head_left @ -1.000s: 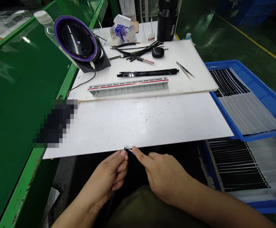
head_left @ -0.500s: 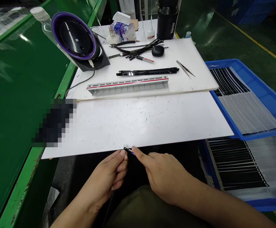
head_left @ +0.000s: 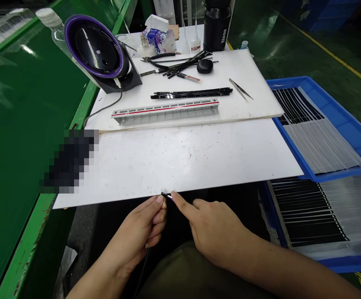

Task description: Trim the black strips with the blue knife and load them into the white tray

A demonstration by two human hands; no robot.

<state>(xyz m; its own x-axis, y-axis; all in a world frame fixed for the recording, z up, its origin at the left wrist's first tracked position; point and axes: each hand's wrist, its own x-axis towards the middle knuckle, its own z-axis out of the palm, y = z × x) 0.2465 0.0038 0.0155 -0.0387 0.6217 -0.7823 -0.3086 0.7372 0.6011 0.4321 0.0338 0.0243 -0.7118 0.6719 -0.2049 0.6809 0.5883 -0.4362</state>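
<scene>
At the front edge of the white board, my left hand (head_left: 147,220) is closed, its thumb and forefinger pinching a thin black strip (head_left: 162,194) whose tip just shows. Lower down, a dark line hangs beneath this hand, perhaps the same strip. My right hand (head_left: 214,228) is closed round a slim knife-like tool (head_left: 168,197), forefinger stretched along it; its handle is hidden in the palm. The tool's tip meets the strip's end beside my left fingertips. Farther back lie a clear model train carriage shell (head_left: 164,111) with a red stripe and a bundle of black strips (head_left: 191,94).
On the foam slab (head_left: 252,110) are tweezers (head_left: 241,89), cutting pliers (head_left: 158,60), a small knife (head_left: 189,77) and a black case (head_left: 205,66). A purple-rimmed fan (head_left: 93,47) stands left, a black bottle (head_left: 217,27) behind. Blue trays (head_left: 354,120) of parts sit right.
The whole view has shifted slightly to the left. Both hands keep nearly the same pose, with the tool still against the strip's end.
</scene>
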